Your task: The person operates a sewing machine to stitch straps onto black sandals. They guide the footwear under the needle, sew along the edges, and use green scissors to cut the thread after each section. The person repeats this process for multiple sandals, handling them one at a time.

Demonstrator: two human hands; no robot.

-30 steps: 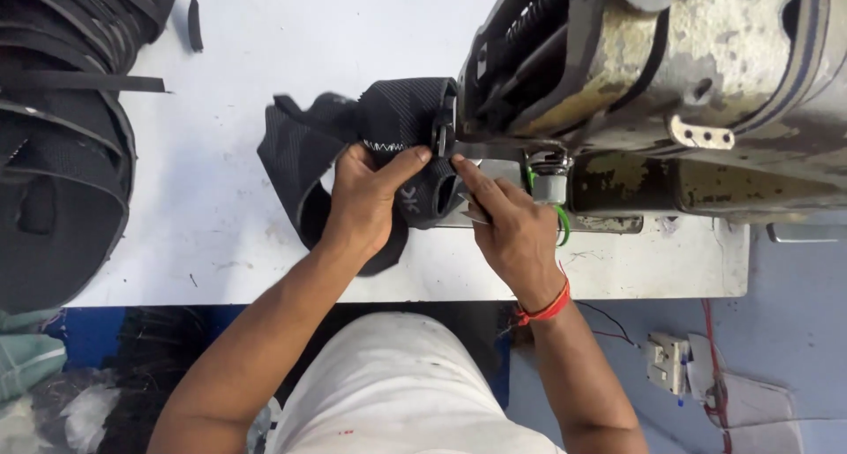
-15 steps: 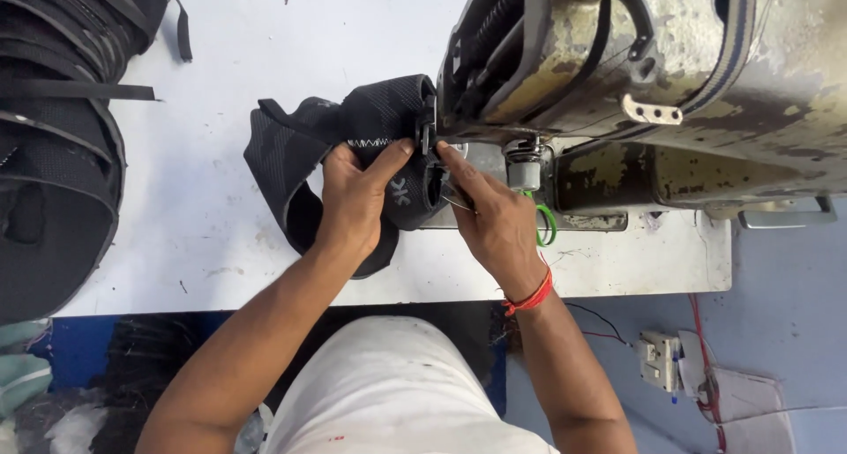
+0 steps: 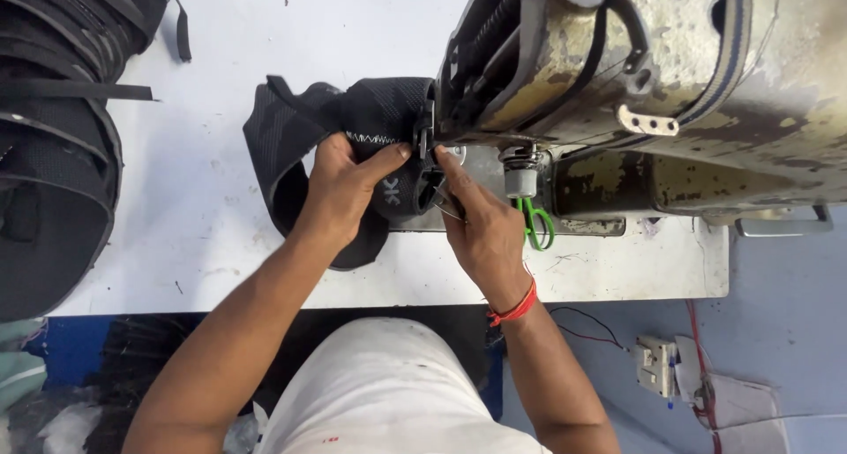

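The left hand (image 3: 346,182) grips a black knitted fabric shoe upper (image 3: 371,119) on the white table (image 3: 221,154), at nine o'clock of the worn cream metal sewing machine (image 3: 670,75). The right hand (image 3: 481,225) pinches its edge; green-handled scissors (image 3: 534,225) lie at three o'clock.

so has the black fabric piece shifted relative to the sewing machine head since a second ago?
Yes. The black fabric piece has slid right, toward the worn sewing machine head, its edge now tucked against it.

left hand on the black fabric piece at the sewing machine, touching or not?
Touching. The head view shows the left hand gripping the black fabric piece, fingers curled over its edge and thumb pressed on top, no gap visible.
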